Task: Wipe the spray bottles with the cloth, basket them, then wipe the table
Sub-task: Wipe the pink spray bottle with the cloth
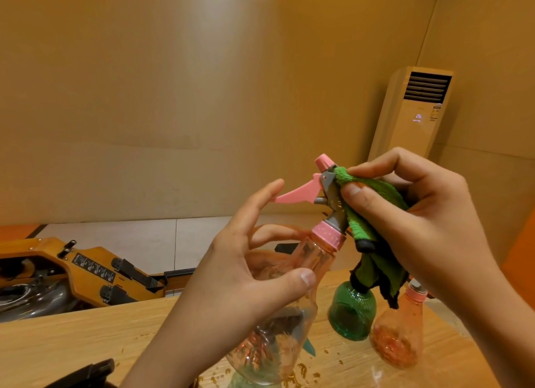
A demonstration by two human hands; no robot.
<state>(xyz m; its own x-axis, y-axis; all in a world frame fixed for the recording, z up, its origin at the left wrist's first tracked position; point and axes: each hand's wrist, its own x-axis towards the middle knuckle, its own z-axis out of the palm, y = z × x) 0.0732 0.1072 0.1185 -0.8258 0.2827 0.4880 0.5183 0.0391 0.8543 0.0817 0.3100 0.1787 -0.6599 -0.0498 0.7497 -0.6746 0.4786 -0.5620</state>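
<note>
Left hand (231, 286) grips the clear pink plastic spray bottle (318, 260); right hand (419, 222) pinches the green fluffy cloth (376, 193) against its grey sprayer head (333, 191); best rub into crevices, bottle steady

Glossy clear plastic bottle (292, 315), fuzzy cloth (373, 202), seemingly wood-grain table (86, 335).

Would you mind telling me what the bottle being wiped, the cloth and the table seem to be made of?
The bottle looks like clear pink-tinted plastic, glossy: you can see through its wall. The cloth seems to be fuzzy green microfibre, judging by its nap. The table looks like pale wood or laminate, with visible grain.
</note>
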